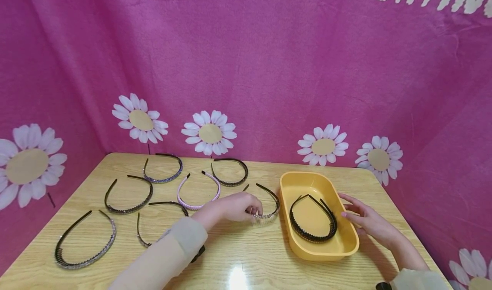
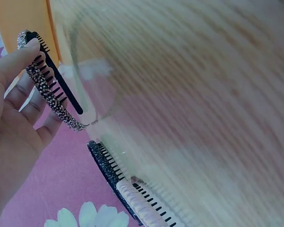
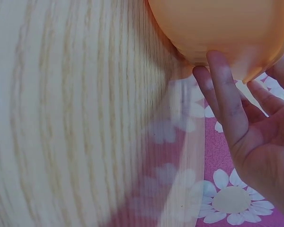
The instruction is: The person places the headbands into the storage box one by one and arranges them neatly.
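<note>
A magenta daisy-print cloth (image 1: 246,68) hangs behind the yellow plastic tub (image 1: 323,256) and to either side of it. The glossy wood-grain table (image 1: 261,247) lies beneath the tub, which contains overlapping black toothed headbands (image 1: 313,238); their number cannot be told. At the tub's right wall the right hand (image 1: 365,221) has its fingers spread and fairly straight, touching the outside. Just left of the tub, the left hand (image 1: 238,206) pinches a stone-studded headband (image 2: 48,96) with black comb teeth between thumb and fingers; whether it touches the table is unclear. Six more headbands lie to the tub's left. Farthest from it is a silvery jewelled headband (image 1: 78,265); closer come a black headband (image 1: 128,211), a blue-purple glittery headband (image 1: 163,181), a dark headband (image 1: 173,203) partly hidden by the left forearm, a lilac headband (image 1: 189,206) and another black one (image 1: 230,184).
</note>
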Demonstrator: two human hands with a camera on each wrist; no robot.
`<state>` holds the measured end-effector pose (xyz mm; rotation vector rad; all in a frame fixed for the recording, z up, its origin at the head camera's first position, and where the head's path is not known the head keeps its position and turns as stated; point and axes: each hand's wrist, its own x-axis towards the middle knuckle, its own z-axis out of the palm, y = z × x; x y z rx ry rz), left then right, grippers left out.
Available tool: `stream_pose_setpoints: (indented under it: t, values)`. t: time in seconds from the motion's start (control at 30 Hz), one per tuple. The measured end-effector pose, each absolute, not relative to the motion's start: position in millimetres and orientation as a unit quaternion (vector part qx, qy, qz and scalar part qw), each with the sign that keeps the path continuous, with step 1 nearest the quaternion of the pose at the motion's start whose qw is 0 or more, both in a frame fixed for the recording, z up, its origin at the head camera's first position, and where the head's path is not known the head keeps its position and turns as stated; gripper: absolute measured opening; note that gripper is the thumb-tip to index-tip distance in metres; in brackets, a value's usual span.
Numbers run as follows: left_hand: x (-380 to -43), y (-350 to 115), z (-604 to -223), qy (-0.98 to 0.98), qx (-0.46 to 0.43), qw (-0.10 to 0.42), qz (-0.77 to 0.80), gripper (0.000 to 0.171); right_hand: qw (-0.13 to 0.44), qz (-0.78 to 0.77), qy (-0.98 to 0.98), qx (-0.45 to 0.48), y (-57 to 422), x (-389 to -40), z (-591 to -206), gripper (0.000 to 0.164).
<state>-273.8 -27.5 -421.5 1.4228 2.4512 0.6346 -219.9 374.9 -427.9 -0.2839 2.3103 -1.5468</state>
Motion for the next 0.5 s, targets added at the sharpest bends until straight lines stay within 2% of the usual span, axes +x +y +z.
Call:
stream_pose_setpoints:
  t: [0.5]
  values:
    - [-268.8,-34.6,-410.9,0.839,0.47,0.103,0.252,0.016,0.167,-0.544,0.817,-0.094,373.3,-218.3,-426.6,0.064]
